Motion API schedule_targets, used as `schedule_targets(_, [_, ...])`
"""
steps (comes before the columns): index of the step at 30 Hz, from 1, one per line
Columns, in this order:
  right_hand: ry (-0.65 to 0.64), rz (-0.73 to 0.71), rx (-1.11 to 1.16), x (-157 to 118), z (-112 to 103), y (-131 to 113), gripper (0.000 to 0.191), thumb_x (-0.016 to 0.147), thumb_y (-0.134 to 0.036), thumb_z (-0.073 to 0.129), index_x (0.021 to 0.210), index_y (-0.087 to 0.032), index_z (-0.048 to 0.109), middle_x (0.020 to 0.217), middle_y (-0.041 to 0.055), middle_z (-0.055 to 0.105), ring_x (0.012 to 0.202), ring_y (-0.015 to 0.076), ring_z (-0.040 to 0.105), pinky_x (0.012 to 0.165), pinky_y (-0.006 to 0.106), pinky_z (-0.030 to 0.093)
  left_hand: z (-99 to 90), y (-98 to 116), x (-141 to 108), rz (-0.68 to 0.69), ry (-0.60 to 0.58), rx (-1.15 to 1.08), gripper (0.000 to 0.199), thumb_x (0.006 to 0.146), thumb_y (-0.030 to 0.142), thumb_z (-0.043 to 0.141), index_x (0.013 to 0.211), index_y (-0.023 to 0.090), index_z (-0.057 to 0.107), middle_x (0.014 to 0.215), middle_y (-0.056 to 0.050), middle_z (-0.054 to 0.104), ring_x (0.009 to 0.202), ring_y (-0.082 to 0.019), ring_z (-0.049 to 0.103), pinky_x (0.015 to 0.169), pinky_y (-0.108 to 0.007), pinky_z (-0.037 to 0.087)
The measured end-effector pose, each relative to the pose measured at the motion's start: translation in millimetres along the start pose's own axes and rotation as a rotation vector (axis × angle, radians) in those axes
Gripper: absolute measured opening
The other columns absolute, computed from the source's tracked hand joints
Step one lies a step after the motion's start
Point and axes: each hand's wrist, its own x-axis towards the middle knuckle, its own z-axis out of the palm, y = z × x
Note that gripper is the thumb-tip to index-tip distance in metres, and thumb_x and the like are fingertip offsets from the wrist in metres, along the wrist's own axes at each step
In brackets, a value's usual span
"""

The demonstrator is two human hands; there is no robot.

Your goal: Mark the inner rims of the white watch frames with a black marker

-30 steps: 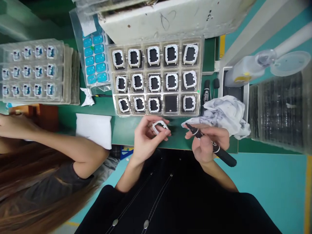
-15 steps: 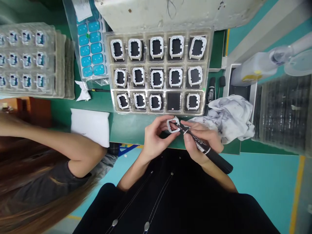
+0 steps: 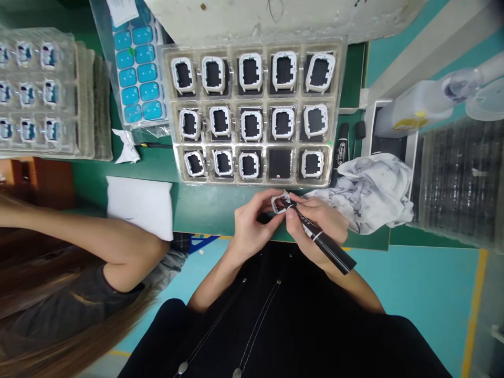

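Both hands meet just over the near edge of the green bench (image 3: 205,207). The left hand (image 3: 252,223) pinches one small white rectangular plastic frame (image 3: 280,203) between thumb and fingertips, tilted up off the surface. The right hand (image 3: 315,223) is curled tight around one black marker pen (image 3: 321,242), tip pressed against that frame, barrel angling back toward the body.

Just beyond the hands sits the clear plastic blister tray (image 3: 255,181), three rows of five pockets: fourteen hold white frames, one pocket in the near row, fourth from the left, shows only its black insert. Right of the hands, one crumpled white cloth (image 3: 374,191) smudged with ink lies by the tray's near right corner. A second black marker (image 3: 340,152) lies between tray and cloth.

At the far left edge, a stack of clear trays (image 3: 84,100) carries small blue-and-white parts. A co-worker's bare arm (image 3: 90,241) reaches across beside one white foam pad (image 3: 139,205).
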Motion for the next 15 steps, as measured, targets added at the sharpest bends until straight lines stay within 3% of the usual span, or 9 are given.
schedule_targets(15, [-0.028, 0.012, -0.015, 0.5, -0.8, -0.6, 0.018, 0.107, -0.009, 0.083, 0.112, -0.023, 0.074, 0.096, 0.0024, 0.084, 0.098, 0.0254, 0.092, 0.084, 0.035, 0.080, 0.2, 1.1, -0.9, -0.023, -0.028, 0.026, 0.041, 0.106, 0.021, 0.090, 0.143, 0.024, 0.076, 0.127, -0.003, 0.091, 0.109, -0.017, 0.092, 0.103, -0.025, 0.077])
